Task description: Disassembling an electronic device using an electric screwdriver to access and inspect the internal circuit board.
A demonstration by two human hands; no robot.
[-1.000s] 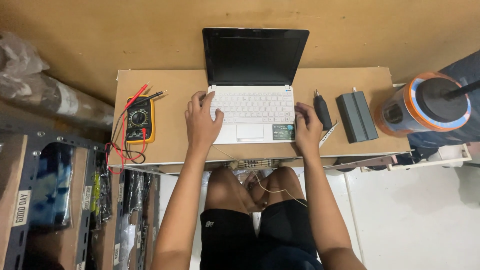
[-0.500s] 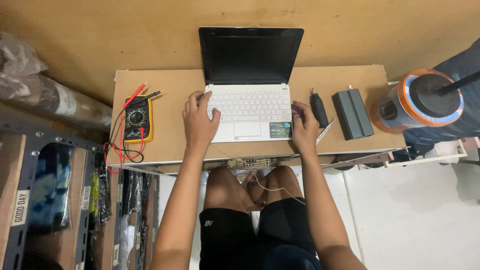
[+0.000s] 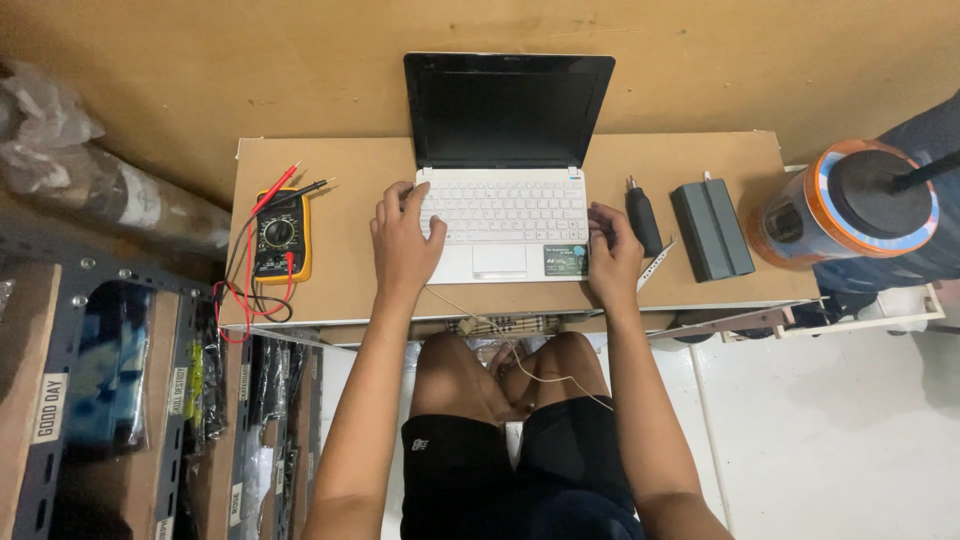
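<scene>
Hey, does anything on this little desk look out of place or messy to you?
Mostly tidy. The multimeter's red and black leads spill over the desk's left front edge, and the laptop screen is dark.

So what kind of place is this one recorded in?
Most likely a small electronics repair workshop. A yellow multimeter with red and black probe leads lies on the wooden desk beside a small white laptop, and metal shelving at the left holds bagged, labelled parts.
</scene>
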